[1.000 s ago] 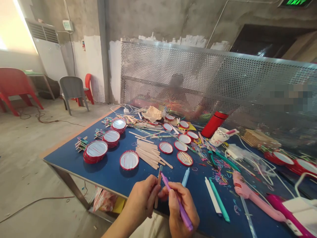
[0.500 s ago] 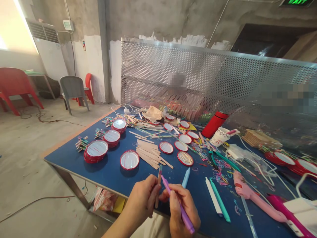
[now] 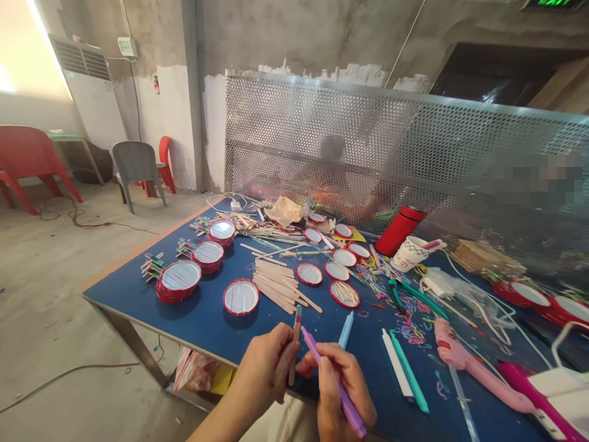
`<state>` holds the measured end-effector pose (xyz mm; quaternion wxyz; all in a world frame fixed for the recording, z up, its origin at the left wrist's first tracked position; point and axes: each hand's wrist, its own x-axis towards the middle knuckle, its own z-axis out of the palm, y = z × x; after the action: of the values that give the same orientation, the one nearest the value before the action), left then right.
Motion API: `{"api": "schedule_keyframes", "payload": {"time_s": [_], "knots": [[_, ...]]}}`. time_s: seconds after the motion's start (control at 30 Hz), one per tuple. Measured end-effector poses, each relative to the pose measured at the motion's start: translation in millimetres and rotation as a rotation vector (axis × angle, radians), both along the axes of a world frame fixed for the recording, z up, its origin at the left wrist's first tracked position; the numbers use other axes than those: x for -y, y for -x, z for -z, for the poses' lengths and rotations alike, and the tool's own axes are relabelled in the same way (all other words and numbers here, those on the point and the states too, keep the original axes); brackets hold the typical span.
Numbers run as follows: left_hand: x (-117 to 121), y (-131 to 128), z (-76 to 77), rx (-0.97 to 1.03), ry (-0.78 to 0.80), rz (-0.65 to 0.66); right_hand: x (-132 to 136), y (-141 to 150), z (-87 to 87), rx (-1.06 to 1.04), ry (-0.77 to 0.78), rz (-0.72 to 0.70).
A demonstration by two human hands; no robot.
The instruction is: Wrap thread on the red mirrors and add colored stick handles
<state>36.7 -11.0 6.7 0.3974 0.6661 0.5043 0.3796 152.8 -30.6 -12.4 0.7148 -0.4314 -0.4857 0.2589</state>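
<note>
Near the table's front edge, my left hand (image 3: 268, 362) is closed on a wooden craft stick (image 3: 297, 325), held upright with teal and purple colouring at its top end. My right hand (image 3: 343, 387) grips a purple marker (image 3: 327, 371), its tip close beside the coloured end of the stick. A light blue marker (image 3: 346, 329) lies just behind my right hand. Beyond my hands is a spread of plain craft sticks (image 3: 276, 283). To the right lie a white marker (image 3: 396, 362) and a teal marker (image 3: 409, 371).
Red-rimmed round pieces (image 3: 241, 297) stand singly and in stacks on the blue table (image 3: 202, 325). On the right are a red bottle (image 3: 400, 230), a paper cup (image 3: 408, 254), loose rubber bands (image 3: 414, 328) and a pink glue gun (image 3: 478, 374). A perforated metal screen (image 3: 285, 135) borders the far side.
The purple marker's tip has shifted slightly right, away from the stick, along with my right hand. My left hand and the stick stay nearly where they were.
</note>
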Motion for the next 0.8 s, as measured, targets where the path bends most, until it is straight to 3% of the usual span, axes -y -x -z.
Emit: {"api": "schedule_keyframes", "payload": {"time_s": [0.43, 0.8], "knots": [[-0.5, 0.6, 3.2, 0.008, -0.047, -0.013, -0.8, -0.8, 0.6, 0.064, 0.017, -0.002], [-0.2, 0.9, 7.8, 0.074, 0.024, -0.034, 1.5, 0.3, -4.6, 0.036, 0.038, 0.001]]}}
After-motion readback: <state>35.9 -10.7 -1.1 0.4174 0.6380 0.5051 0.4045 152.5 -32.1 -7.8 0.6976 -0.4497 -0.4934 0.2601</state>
